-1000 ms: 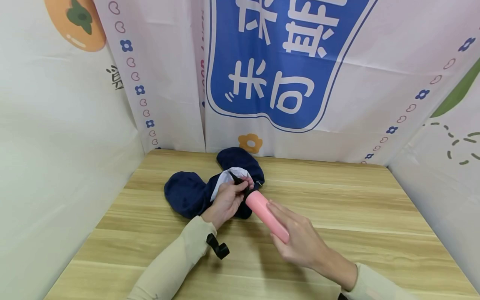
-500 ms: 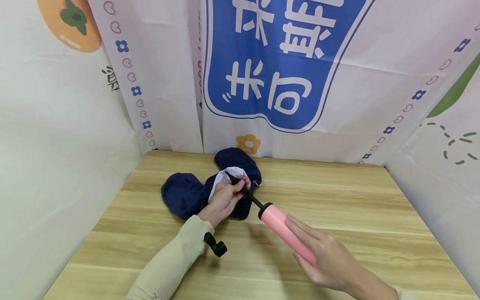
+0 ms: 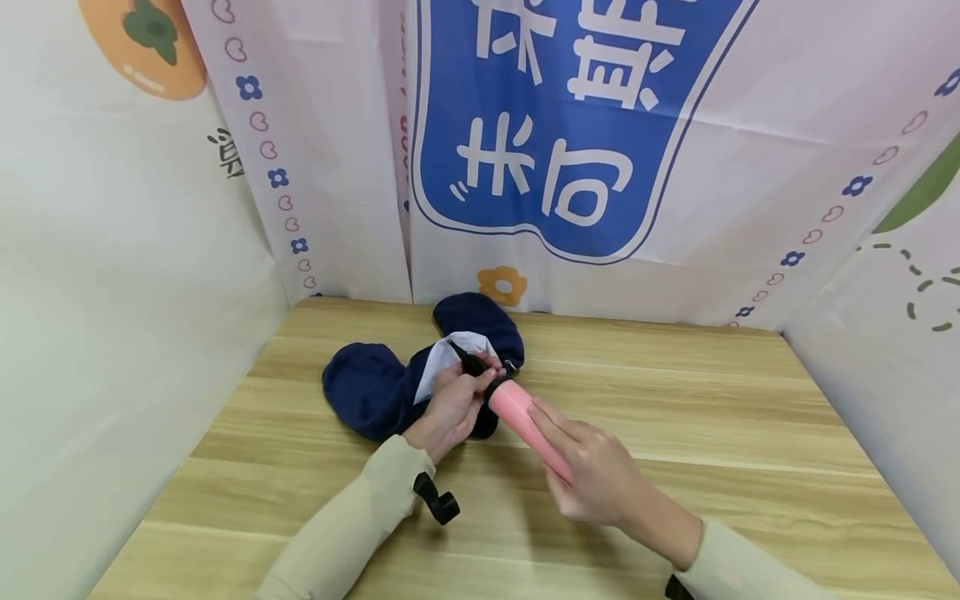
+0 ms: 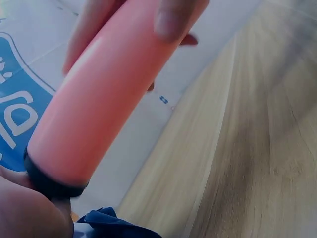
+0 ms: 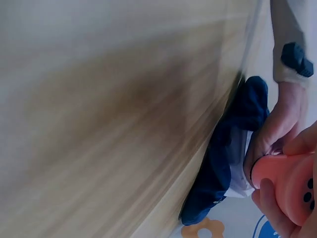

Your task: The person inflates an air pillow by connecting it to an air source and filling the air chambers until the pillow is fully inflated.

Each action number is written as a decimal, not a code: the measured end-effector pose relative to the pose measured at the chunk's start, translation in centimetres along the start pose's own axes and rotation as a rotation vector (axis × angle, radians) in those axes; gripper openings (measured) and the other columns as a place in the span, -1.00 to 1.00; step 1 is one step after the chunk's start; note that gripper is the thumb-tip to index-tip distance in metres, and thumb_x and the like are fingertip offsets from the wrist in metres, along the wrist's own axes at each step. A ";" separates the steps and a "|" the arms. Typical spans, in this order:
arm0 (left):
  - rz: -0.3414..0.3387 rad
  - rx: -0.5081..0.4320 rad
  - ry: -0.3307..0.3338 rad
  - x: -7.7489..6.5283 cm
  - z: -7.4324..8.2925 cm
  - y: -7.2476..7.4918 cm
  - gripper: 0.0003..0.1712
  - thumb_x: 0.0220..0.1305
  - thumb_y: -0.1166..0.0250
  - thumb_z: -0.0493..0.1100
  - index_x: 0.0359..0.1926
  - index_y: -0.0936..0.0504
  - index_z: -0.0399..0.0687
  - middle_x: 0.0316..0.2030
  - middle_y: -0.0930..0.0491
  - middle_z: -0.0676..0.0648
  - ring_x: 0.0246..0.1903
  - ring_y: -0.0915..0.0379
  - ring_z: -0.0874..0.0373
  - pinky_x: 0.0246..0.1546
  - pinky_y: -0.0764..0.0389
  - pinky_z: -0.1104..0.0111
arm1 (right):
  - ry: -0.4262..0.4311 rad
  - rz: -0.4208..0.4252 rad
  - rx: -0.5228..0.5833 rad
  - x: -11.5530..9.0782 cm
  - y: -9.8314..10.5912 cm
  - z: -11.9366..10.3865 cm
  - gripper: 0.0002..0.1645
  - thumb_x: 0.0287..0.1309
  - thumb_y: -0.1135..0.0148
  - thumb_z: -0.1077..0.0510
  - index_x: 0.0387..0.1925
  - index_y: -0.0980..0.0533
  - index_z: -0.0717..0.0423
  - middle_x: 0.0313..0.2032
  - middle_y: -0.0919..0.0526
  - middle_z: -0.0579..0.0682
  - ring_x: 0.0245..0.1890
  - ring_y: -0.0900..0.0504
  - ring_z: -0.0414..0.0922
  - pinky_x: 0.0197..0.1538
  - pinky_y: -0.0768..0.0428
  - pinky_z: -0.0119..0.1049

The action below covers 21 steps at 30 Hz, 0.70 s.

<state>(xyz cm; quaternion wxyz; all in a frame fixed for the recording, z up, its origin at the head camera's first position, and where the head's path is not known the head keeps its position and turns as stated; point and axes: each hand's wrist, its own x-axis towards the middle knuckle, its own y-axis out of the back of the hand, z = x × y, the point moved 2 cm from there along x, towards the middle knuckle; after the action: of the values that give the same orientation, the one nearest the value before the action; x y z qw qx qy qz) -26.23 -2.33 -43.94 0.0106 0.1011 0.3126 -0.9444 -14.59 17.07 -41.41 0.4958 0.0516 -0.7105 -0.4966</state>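
A pink hand air pump (image 3: 528, 421) slants above the table, its black nozzle (image 3: 468, 358) pointing up and left. My left hand (image 3: 452, 406) holds the pump's black nozzle end between thumb and fingers. Around the pink barrel curls my right hand (image 3: 596, 475); the right wrist view shows holes in the barrel's end. Under the nozzle lies a navy fabric item (image 3: 367, 392) with rounded lobes, which looks like a neck pillow. White lining (image 3: 435, 367) shows in its opening. Whether the nozzle tip touches the lining is unclear.
The wooden table (image 3: 712, 433) meets a white printed cloth wall (image 3: 637, 287) at the back. Further cloth walls stand at left and right. A black strap end (image 3: 437, 498) sticks out from the left sleeve.
My right hand drew the pump barrel back to the lower right, baring a black rod, and then pushed it up again against the nozzle end. The left hand stays almost in place.
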 end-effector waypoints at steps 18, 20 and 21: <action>-0.040 0.047 0.049 -0.4 1.1 0.8 -0.71 0.43 -0.15 -0.58 0.11 -0.52 -0.41 -0.12 -0.73 -0.10 -0.04 -0.73 0.10 0.02 -0.74 0.43 | 0.063 -0.105 0.027 -2.1 5.5 0.4 -0.30 0.25 -0.31 0.09 0.42 -0.50 0.16 0.33 -0.65 0.10 -0.04 -0.83 -0.04 -0.16 -0.81 -0.13; -0.044 0.027 0.041 -0.3 1.2 0.8 -0.72 0.44 -0.15 -0.58 0.12 -0.50 -0.43 -0.10 -0.72 -0.13 -0.03 -0.72 0.10 0.01 -0.74 0.42 | 0.059 -0.104 0.014 -2.3 6.5 0.3 -0.38 0.43 -0.12 -0.01 0.42 -0.51 0.13 0.32 -0.66 0.07 -0.06 -0.82 -0.07 -0.17 -0.81 -0.15; -0.042 0.016 0.035 -0.3 1.1 0.8 -0.72 0.43 -0.15 -0.58 0.11 -0.50 -0.44 -0.09 -0.71 -0.16 -0.04 -0.72 0.09 0.00 -0.75 0.41 | 0.054 -0.102 0.010 -2.4 6.8 0.2 -0.38 0.46 -0.06 -0.03 0.42 -0.51 0.12 0.32 -0.67 0.05 -0.07 -0.82 -0.08 -0.18 -0.81 -0.15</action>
<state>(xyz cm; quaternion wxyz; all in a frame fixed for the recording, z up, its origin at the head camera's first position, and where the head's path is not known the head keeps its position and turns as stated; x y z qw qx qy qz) -26.06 -3.67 -43.46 -0.0155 0.1114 0.3072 -0.9450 -10.69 22.02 -37.86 0.4887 0.1036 -0.6958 -0.5160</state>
